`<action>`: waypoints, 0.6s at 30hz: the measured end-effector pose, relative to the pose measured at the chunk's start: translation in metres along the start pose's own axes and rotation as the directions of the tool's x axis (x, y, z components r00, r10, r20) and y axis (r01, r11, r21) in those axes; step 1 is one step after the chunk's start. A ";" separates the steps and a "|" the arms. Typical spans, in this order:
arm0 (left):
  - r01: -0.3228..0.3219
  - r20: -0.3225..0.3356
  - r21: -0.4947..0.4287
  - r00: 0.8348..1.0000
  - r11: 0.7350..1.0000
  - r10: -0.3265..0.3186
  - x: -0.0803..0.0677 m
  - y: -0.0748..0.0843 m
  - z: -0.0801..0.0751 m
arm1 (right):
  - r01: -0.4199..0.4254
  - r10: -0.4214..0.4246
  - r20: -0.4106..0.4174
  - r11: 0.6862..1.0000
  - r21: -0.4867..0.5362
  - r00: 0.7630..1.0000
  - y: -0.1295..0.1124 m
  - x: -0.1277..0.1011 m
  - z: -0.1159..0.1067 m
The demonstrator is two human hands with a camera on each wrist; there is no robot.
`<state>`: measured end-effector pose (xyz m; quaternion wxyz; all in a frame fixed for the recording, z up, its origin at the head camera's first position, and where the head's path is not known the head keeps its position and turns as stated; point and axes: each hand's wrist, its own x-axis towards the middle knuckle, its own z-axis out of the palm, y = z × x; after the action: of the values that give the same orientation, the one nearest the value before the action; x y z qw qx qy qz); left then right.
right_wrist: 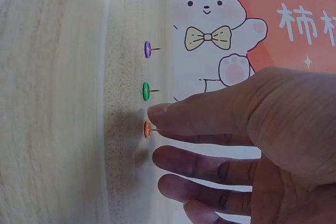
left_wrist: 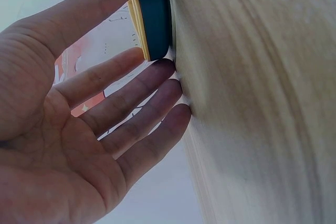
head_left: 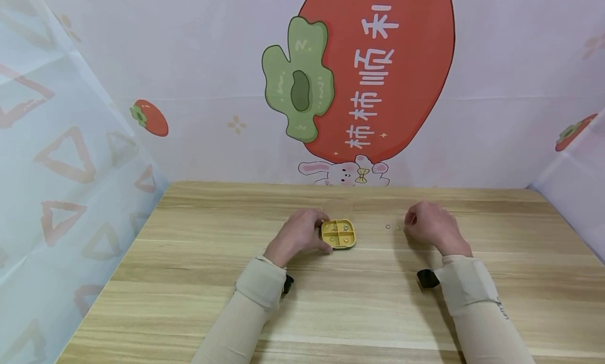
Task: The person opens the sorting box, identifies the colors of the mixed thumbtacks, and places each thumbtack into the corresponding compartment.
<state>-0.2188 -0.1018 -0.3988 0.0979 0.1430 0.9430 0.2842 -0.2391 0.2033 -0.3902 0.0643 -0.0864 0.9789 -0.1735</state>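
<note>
Tray (head_left: 338,234) (yellow) held at its edge by left hand (head_left: 299,235); right hand (head_left: 431,225) pinches orange pushpin (right_wrist: 147,128) beside it.

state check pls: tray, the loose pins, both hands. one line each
yellow tray: flat on the table, lid off, four compartments, small items inside
left hand: grips the tray's left edge, thumb and fingers around it
orange pin: head down, point up, pinched by the right hand
green pin: head down, point up, untouched
purple pin: head down, point up, untouched
right hand: pinches the orange pin
</note>
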 end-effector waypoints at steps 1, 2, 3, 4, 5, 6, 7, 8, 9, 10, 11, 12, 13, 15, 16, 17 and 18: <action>0.000 0.001 -0.001 1.000 1.000 0.000 0.000 0.000 0.000 | -0.001 0.001 0.002 1.000 -0.001 1.000 0.000 0.000 0.001; 0.000 0.001 -0.001 1.000 1.000 0.000 0.000 0.000 0.000 | -0.002 0.002 0.007 1.000 -0.001 1.000 0.000 0.001 0.001; 0.001 0.001 -0.001 1.000 1.000 -0.001 0.000 0.000 0.000 | -0.003 0.003 0.009 1.000 -0.003 1.000 -0.001 0.001 0.001; 0.002 0.002 -0.002 1.000 1.000 -0.002 0.000 0.000 0.000 | -0.004 0.004 0.011 1.000 -0.004 1.000 -0.001 0.001 0.002; 0.003 0.003 -0.003 1.000 1.000 -0.003 0.000 0.000 0.000 | -0.006 0.006 0.013 1.000 -0.005 1.000 -0.001 0.001 0.002; 0.004 0.003 -0.004 1.000 1.000 -0.004 0.000 0.000 0.000 | -0.008 0.008 0.015 1.000 -0.006 1.000 -0.001 0.001 0.002; 0.006 0.004 -0.005 1.000 1.000 -0.006 0.000 0.000 0.000 | -0.010 0.010 0.017 1.000 -0.006 1.000 -0.001 0.002 0.002; 0.006 0.004 -0.005 1.000 1.000 -0.006 -0.001 0.000 0.000 | -0.010 0.011 0.018 1.000 -0.007 1.000 -0.001 0.002 0.003; 0.006 0.003 -0.005 1.000 1.000 -0.006 -0.001 0.000 0.000 | -0.011 0.011 0.018 1.000 -0.008 1.000 -0.001 0.002 0.003; 0.005 0.003 -0.004 1.000 1.000 -0.005 -0.001 0.000 0.000 | -0.012 0.012 0.019 1.000 -0.008 1.000 -0.001 0.002 0.003; 0.004 0.003 -0.005 1.000 1.000 -0.004 -0.001 0.000 0.000 | -0.012 0.012 0.020 1.000 -0.009 1.000 -0.001 0.002 0.003; 0.004 0.002 -0.004 1.000 1.000 -0.004 0.000 0.000 0.000 | -0.012 0.012 0.019 1.000 -0.011 1.000 0.000 0.003 0.004; 0.002 0.001 -0.003 1.000 1.000 -0.002 -0.001 0.000 0.000 | -0.012 0.013 0.018 1.000 -0.011 1.000 0.000 0.003 0.004; 0.001 0.001 -0.001 1.000 1.000 -0.001 -0.001 0.000 0.000 | -0.011 0.011 0.019 1.000 -0.010 1.000 0.000 0.003 0.004; 0.001 0.001 -0.001 1.000 1.000 -0.001 -0.001 0.000 0.000 | -0.012 0.012 0.019 1.000 -0.010 1.000 0.000 0.003 0.004; 0.001 0.001 0.000 1.000 1.000 -0.001 -0.001 0.000 0.000 | -0.012 0.012 0.018 1.000 -0.009 1.000 0.001 0.003 0.004; 0.002 0.001 0.000 1.000 1.000 -0.002 -0.001 0.000 0.000 | -0.013 0.013 0.017 1.000 -0.009 1.000 0.001 0.003 0.004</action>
<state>-0.2181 -0.1021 -0.3982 0.0985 0.1425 0.9431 0.2839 -0.2415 0.2019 -0.3945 0.0732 -0.0818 0.9796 -0.1681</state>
